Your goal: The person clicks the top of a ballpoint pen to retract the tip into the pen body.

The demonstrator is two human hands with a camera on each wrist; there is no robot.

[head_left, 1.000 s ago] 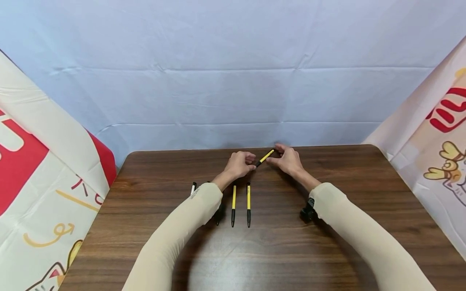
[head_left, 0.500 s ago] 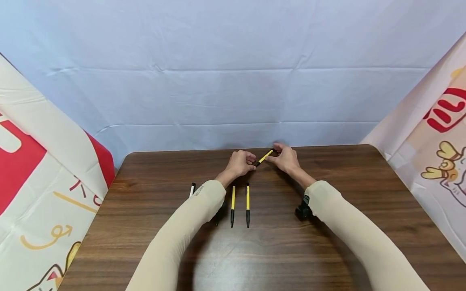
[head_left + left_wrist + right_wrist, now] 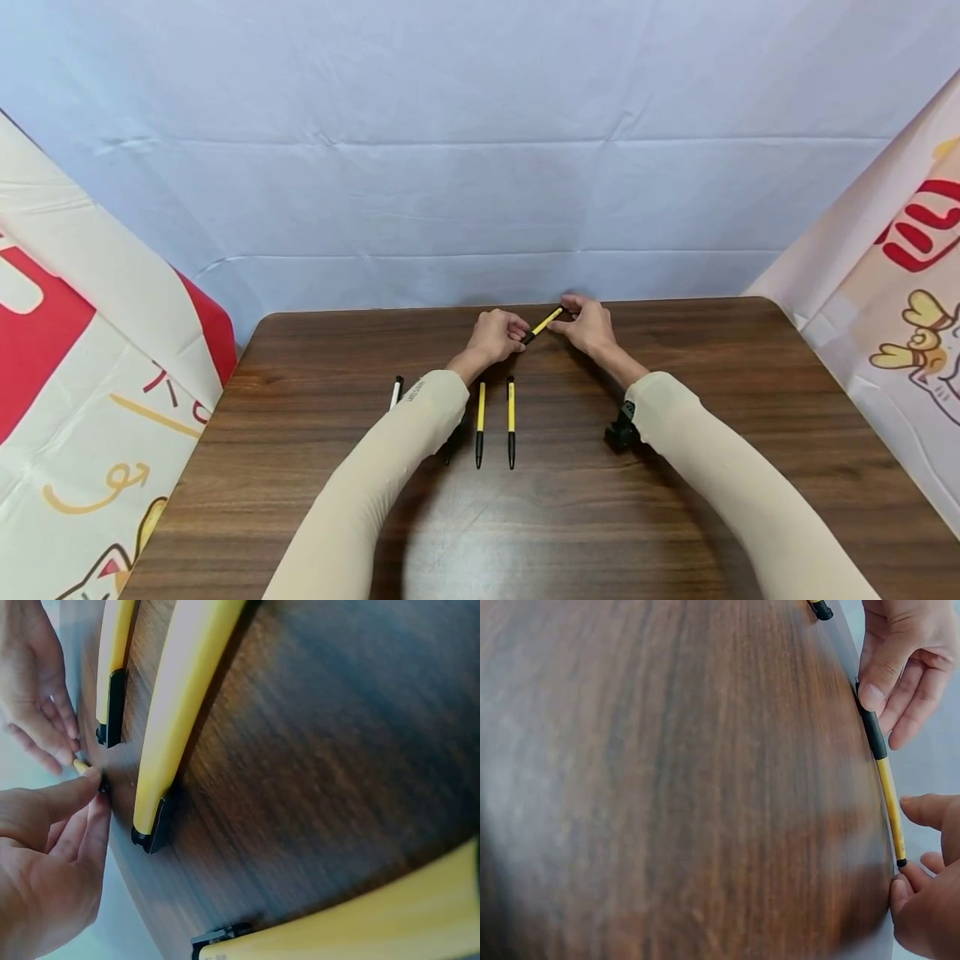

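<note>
In the head view, my left hand (image 3: 491,336) pinches the black grip end of a yellow and black pen (image 3: 547,322) near the table's far edge. The pen lies slantwise between both hands. My right hand (image 3: 590,327) is at its other end. From the right wrist view, the right fingers (image 3: 901,889) touch the end of the yellow barrel while the thumb stands slightly apart from its side. Two yellow pens, one (image 3: 481,425) left and one (image 3: 512,423) right, lie side by side nearer the body, black tips toward me.
A white pen (image 3: 397,391) with a black end is partly covered by the left sleeve (image 3: 397,450). Another dark pen tip (image 3: 447,456) shows beside that sleeve. The brown wooden table (image 3: 570,533) ends at a pale cloth backdrop (image 3: 480,200), with printed cloths on both sides.
Both forearms have shifted slightly inward, the right one more visibly. The pen between the hands stays nearly in the same place, and the pens on the table have not moved.
</note>
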